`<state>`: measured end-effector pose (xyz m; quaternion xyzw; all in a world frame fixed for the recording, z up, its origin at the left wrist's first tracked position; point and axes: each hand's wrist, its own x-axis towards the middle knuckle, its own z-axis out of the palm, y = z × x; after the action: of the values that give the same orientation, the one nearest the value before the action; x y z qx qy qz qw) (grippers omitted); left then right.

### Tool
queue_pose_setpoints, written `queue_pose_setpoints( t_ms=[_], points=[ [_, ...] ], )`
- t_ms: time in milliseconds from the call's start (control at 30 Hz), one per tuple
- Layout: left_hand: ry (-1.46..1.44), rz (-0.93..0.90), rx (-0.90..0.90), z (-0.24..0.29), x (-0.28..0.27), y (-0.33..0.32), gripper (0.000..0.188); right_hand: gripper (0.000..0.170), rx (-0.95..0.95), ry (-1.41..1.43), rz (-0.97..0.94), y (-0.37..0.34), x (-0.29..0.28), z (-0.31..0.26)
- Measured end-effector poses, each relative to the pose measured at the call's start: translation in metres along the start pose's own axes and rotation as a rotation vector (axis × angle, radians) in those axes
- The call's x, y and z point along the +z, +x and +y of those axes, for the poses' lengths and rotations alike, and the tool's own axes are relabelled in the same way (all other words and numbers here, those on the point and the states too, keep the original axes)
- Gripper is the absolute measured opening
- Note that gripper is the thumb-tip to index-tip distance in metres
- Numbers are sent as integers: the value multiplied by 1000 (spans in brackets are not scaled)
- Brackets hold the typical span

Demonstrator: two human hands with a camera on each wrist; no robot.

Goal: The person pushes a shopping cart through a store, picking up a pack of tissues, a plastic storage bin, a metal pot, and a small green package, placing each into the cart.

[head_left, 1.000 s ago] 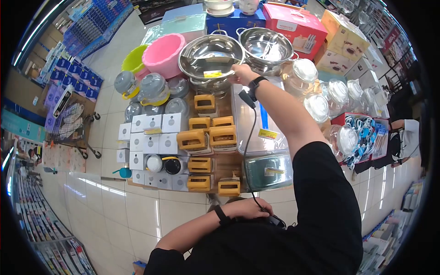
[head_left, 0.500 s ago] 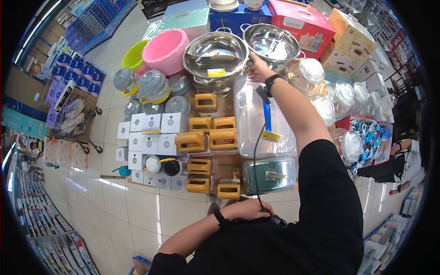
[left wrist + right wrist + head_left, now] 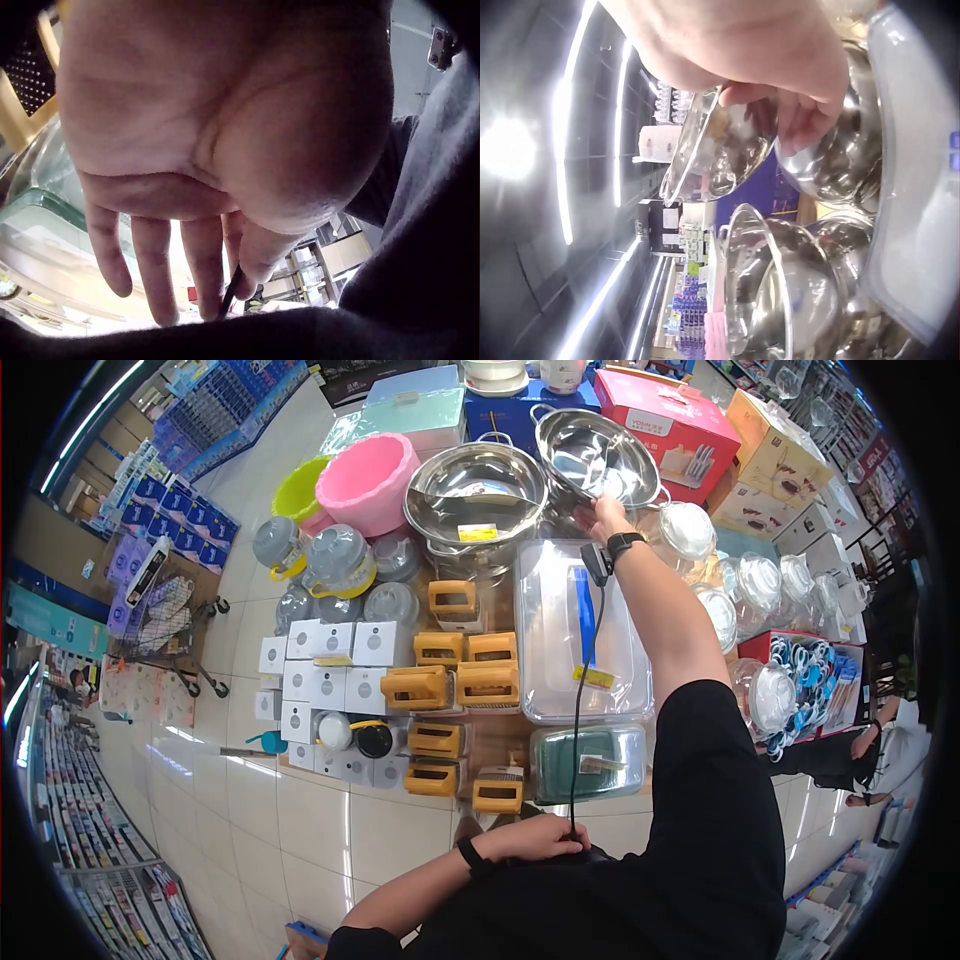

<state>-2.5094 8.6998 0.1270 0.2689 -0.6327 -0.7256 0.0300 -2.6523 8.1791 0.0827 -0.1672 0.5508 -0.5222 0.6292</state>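
My right hand (image 3: 608,520) grips the near rim of a shiny steel pot (image 3: 585,450) with loop handles. In the right wrist view this pot (image 3: 724,154) is tilted, lifted away from the steel pot (image 3: 836,161) beneath it, with fingers curled under its rim. Left of it stands another steel pot (image 3: 470,485) with a yellow price tag, stacked on more pots. Low at the body, my left hand (image 3: 532,838) pinches a thin black cable (image 3: 234,289) between thumb and forefinger, its other fingers hanging fairly straight. The cable runs up toward the right wrist.
A clear lidded storage box (image 3: 555,630) lies below the pots, with a green-based container (image 3: 590,760) nearer. Glass jars (image 3: 690,535) crowd the right, near a red knife-set box (image 3: 670,430). Pink basins (image 3: 365,485), white boxes (image 3: 325,685) and yellow-handled graters (image 3: 415,688) fill the left.
My right hand has let go of the left pot's rim, moved right, and taken hold of the right pot, which is now tilted. The left hand stays low with the cable.
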Motion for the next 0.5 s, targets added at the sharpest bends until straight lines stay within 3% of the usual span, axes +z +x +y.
queue_pose_setpoints(
  t_ms=[67,300,500],
  points=[
    [3,4,3,0,1,-2,29,20,49,56,28,-15,7,-16],
    [33,-115,25,2,3,-2,29,15,-151,61,-86,-81,4,-67],
    [90,-328,126,-5,13,1,28,23,-212,30,-272,-218,-53,-95]
  ],
)
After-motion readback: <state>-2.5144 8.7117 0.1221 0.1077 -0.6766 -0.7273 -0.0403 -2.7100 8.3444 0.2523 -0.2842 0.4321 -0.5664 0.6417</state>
